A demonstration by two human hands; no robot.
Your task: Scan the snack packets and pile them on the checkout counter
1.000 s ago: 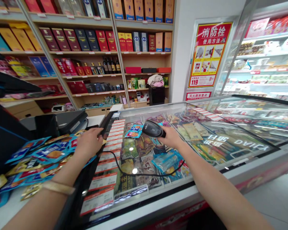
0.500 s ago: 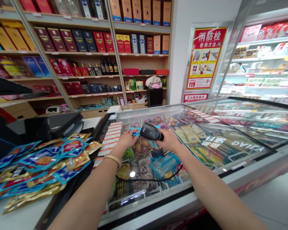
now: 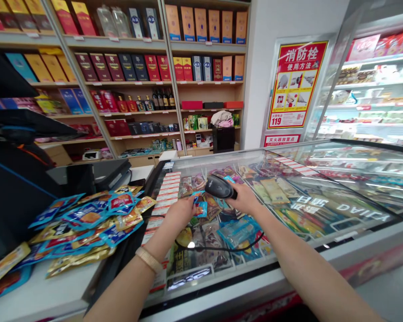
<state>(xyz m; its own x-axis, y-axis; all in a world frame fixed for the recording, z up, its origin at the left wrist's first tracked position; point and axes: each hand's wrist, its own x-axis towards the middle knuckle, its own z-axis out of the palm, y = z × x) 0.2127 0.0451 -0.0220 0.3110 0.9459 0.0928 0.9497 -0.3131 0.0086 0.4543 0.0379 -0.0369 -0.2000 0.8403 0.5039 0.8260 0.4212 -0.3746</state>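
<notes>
My right hand (image 3: 244, 199) is wrapped round the handle of a black barcode scanner (image 3: 218, 187), whose head points left above the glass lid. A blue patch shows just behind the scanner; I cannot tell what it belongs to. Below and left of the scanner head, my left hand (image 3: 181, 213) pinches a small blue snack packet (image 3: 200, 208), partly covered by the fingers. The scanner's black cable (image 3: 215, 248) loops over the glass. To the left, a pile of blue and gold snack packets (image 3: 90, 219) lies on the white counter (image 3: 70, 290).
Under my hands stretches a glass-topped chest freezer (image 3: 289, 264) full of packaged goods. Dark checkout equipment (image 3: 16, 179) stands on the left. Shelves of boxed bottles (image 3: 127, 67) line the back wall, and a lit display cooler (image 3: 372, 98) is on the right.
My left hand has drawn back towards me with the blue packet, which now shows below the scanner head. The scanner stays in my right hand. The view has turned slightly left.
</notes>
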